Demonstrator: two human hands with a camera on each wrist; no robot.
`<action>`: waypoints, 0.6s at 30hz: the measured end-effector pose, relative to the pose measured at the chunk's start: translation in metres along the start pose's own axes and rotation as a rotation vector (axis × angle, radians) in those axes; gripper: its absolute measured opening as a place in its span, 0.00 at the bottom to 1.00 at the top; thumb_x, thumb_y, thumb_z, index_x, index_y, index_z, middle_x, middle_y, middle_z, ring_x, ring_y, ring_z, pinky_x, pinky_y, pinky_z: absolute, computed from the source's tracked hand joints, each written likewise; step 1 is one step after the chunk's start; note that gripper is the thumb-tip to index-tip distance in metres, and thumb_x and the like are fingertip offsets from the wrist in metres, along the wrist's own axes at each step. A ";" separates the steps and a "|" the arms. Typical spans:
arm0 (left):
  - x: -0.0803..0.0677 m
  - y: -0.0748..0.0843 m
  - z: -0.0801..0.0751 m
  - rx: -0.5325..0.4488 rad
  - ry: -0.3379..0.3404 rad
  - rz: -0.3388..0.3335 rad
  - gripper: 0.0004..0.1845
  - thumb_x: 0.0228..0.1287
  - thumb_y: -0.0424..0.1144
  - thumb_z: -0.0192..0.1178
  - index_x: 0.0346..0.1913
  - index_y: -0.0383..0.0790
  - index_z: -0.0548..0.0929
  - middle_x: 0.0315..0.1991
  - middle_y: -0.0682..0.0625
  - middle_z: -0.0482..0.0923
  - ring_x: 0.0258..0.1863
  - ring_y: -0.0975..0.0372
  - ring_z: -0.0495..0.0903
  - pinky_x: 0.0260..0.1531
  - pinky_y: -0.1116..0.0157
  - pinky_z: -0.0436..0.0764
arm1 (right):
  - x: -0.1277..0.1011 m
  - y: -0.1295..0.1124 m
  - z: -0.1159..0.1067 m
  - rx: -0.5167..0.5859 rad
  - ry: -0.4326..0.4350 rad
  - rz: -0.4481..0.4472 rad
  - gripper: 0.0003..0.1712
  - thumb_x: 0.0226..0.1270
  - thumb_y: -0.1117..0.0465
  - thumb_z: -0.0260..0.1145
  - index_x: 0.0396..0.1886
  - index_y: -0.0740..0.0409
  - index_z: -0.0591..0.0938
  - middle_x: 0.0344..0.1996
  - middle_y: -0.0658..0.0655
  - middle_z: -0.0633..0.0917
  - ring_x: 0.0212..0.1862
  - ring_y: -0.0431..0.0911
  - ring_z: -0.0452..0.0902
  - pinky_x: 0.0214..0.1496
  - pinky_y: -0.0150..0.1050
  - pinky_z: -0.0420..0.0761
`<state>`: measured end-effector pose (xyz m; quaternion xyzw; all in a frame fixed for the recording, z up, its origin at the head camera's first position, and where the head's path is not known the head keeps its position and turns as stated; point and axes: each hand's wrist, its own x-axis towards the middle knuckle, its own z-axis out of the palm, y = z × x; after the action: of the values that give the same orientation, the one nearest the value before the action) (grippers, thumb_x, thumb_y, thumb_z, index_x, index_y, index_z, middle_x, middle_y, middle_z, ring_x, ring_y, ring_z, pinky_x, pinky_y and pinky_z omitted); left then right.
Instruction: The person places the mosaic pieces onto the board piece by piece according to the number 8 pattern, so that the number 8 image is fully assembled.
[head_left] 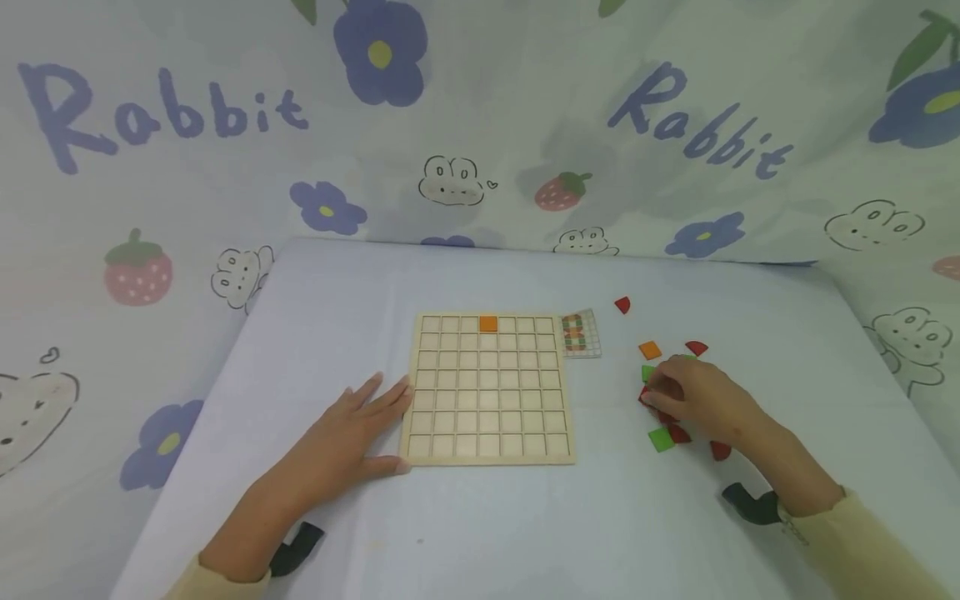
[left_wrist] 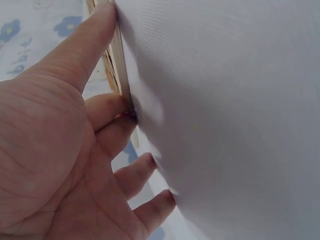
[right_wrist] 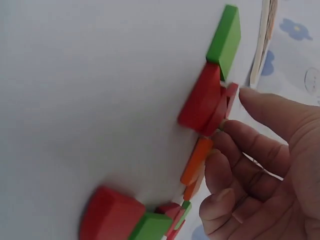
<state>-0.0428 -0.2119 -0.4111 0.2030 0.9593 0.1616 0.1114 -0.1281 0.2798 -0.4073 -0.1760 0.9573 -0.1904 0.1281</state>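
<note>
— One wooden grid board (head_left: 489, 388) lies on the tabletop (head_left: 525, 517), one orange square tile (head_left: 488, 323) seated in its top row.
— And the hands?
— Left hand (head_left: 341, 437) flat, fingers straight against the board's left edge. Right hand (head_left: 701, 398), fingers curled, pinches a red tile (right_wrist: 225, 107) among the loose red, green and orange pieces (head_left: 660, 437).

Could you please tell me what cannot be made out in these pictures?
- Head view: the right hand covers part of the tile pile; its grip is unclear.
- Head view: the pattern card is too small to read.
- Left wrist view: the left hand hides most of the wooden board.
</note>
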 end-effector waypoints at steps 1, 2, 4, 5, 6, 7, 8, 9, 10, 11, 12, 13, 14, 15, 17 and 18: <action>0.000 0.000 0.000 -0.003 -0.002 -0.004 0.52 0.58 0.56 0.76 0.81 0.40 0.65 0.82 0.51 0.56 0.82 0.43 0.49 0.77 0.39 0.53 | -0.001 -0.001 0.001 -0.001 0.002 -0.003 0.10 0.68 0.56 0.76 0.43 0.55 0.87 0.34 0.46 0.82 0.39 0.44 0.77 0.44 0.45 0.84; 0.000 0.001 -0.001 -0.003 -0.003 -0.005 0.52 0.58 0.57 0.76 0.81 0.40 0.65 0.82 0.51 0.56 0.82 0.43 0.49 0.77 0.39 0.53 | -0.001 -0.002 0.001 -0.004 0.005 -0.006 0.11 0.68 0.55 0.76 0.43 0.55 0.87 0.34 0.46 0.82 0.39 0.44 0.77 0.43 0.45 0.84; 0.000 0.001 -0.002 0.000 -0.003 -0.002 0.52 0.58 0.57 0.76 0.81 0.40 0.65 0.82 0.51 0.56 0.82 0.42 0.50 0.77 0.39 0.54 | -0.002 -0.003 0.002 -0.005 0.011 -0.006 0.12 0.67 0.55 0.77 0.43 0.57 0.87 0.34 0.46 0.82 0.38 0.43 0.77 0.43 0.44 0.84; 0.000 0.002 -0.002 0.003 -0.003 0.000 0.52 0.58 0.57 0.76 0.81 0.40 0.65 0.82 0.51 0.56 0.82 0.42 0.50 0.77 0.38 0.54 | -0.002 -0.003 0.003 -0.001 0.012 -0.007 0.13 0.67 0.56 0.77 0.43 0.58 0.86 0.34 0.46 0.82 0.38 0.43 0.77 0.43 0.44 0.84; 0.000 0.002 -0.003 0.004 -0.002 0.003 0.52 0.58 0.58 0.76 0.81 0.40 0.65 0.82 0.50 0.56 0.82 0.42 0.50 0.77 0.38 0.54 | -0.002 -0.003 0.003 0.006 0.012 -0.005 0.13 0.67 0.56 0.77 0.43 0.58 0.86 0.34 0.46 0.83 0.38 0.43 0.77 0.43 0.44 0.84; 0.000 0.002 -0.003 0.002 -0.002 0.003 0.52 0.58 0.57 0.76 0.81 0.40 0.65 0.82 0.51 0.56 0.82 0.42 0.50 0.77 0.39 0.54 | -0.002 -0.003 0.004 0.014 0.011 -0.002 0.13 0.67 0.56 0.77 0.43 0.59 0.86 0.33 0.46 0.83 0.38 0.43 0.78 0.43 0.43 0.84; 0.000 0.002 -0.003 0.002 -0.001 0.005 0.52 0.58 0.58 0.76 0.81 0.40 0.65 0.82 0.51 0.56 0.82 0.43 0.50 0.77 0.39 0.54 | -0.002 -0.002 0.004 0.024 0.008 0.003 0.13 0.67 0.57 0.77 0.43 0.59 0.86 0.33 0.46 0.83 0.37 0.43 0.78 0.42 0.43 0.84; 0.000 0.001 -0.003 0.002 0.002 0.010 0.52 0.58 0.57 0.76 0.81 0.40 0.65 0.82 0.51 0.56 0.82 0.42 0.50 0.77 0.39 0.54 | -0.002 -0.002 0.005 0.036 0.006 0.009 0.12 0.67 0.57 0.77 0.43 0.59 0.86 0.33 0.46 0.83 0.37 0.42 0.78 0.42 0.42 0.84; -0.001 0.001 -0.003 0.000 0.004 0.011 0.52 0.58 0.57 0.76 0.81 0.40 0.65 0.82 0.51 0.56 0.82 0.43 0.50 0.77 0.39 0.54 | -0.002 -0.002 0.005 0.045 0.004 0.015 0.12 0.67 0.57 0.77 0.42 0.59 0.85 0.32 0.46 0.83 0.36 0.42 0.78 0.41 0.41 0.84; -0.001 0.000 -0.003 0.000 0.007 0.014 0.52 0.59 0.58 0.75 0.81 0.40 0.65 0.82 0.51 0.56 0.82 0.43 0.50 0.77 0.39 0.54 | -0.002 -0.001 0.006 0.055 0.002 0.022 0.12 0.67 0.57 0.77 0.42 0.59 0.85 0.32 0.46 0.83 0.36 0.42 0.78 0.40 0.40 0.84; -0.001 0.000 -0.002 -0.003 0.008 0.016 0.52 0.59 0.58 0.75 0.81 0.40 0.65 0.82 0.51 0.56 0.82 0.43 0.50 0.77 0.39 0.54 | -0.002 -0.001 0.006 0.063 0.001 0.028 0.12 0.67 0.57 0.77 0.42 0.58 0.85 0.32 0.46 0.82 0.36 0.42 0.77 0.39 0.39 0.83; -0.002 0.000 -0.002 -0.005 0.009 0.015 0.52 0.59 0.57 0.75 0.81 0.40 0.65 0.82 0.51 0.56 0.82 0.43 0.50 0.77 0.39 0.54 | -0.002 -0.001 0.006 0.070 0.001 0.033 0.12 0.67 0.57 0.77 0.42 0.58 0.85 0.31 0.46 0.82 0.35 0.42 0.77 0.38 0.38 0.82; -0.002 0.000 -0.002 -0.005 0.010 0.015 0.52 0.59 0.58 0.75 0.81 0.41 0.64 0.82 0.51 0.56 0.82 0.43 0.50 0.77 0.39 0.54 | -0.002 -0.001 0.007 0.077 0.001 0.038 0.12 0.66 0.57 0.77 0.42 0.58 0.85 0.31 0.46 0.82 0.35 0.43 0.76 0.37 0.37 0.82; -0.002 -0.001 -0.001 -0.003 0.012 0.018 0.52 0.59 0.58 0.75 0.81 0.41 0.64 0.82 0.51 0.56 0.82 0.43 0.50 0.77 0.39 0.54 | -0.002 -0.001 0.007 0.082 0.002 0.040 0.12 0.66 0.57 0.77 0.42 0.58 0.85 0.31 0.46 0.81 0.35 0.43 0.76 0.36 0.36 0.81; -0.002 -0.001 -0.001 0.001 0.014 0.016 0.52 0.59 0.58 0.75 0.81 0.41 0.64 0.82 0.51 0.56 0.82 0.43 0.50 0.77 0.39 0.54 | -0.002 -0.001 0.007 0.092 0.004 0.042 0.12 0.66 0.58 0.77 0.41 0.58 0.85 0.30 0.47 0.81 0.35 0.43 0.75 0.35 0.35 0.81; -0.002 -0.001 -0.001 0.001 0.015 0.014 0.52 0.59 0.58 0.75 0.81 0.42 0.64 0.82 0.52 0.56 0.82 0.43 0.50 0.77 0.39 0.54 | -0.002 -0.001 0.007 0.098 0.004 0.042 0.11 0.67 0.58 0.77 0.41 0.58 0.85 0.30 0.47 0.81 0.35 0.43 0.75 0.34 0.34 0.81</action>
<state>-0.0410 -0.2136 -0.4104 0.2086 0.9587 0.1635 0.1032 -0.1242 0.2775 -0.4128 -0.1488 0.9506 -0.2347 0.1385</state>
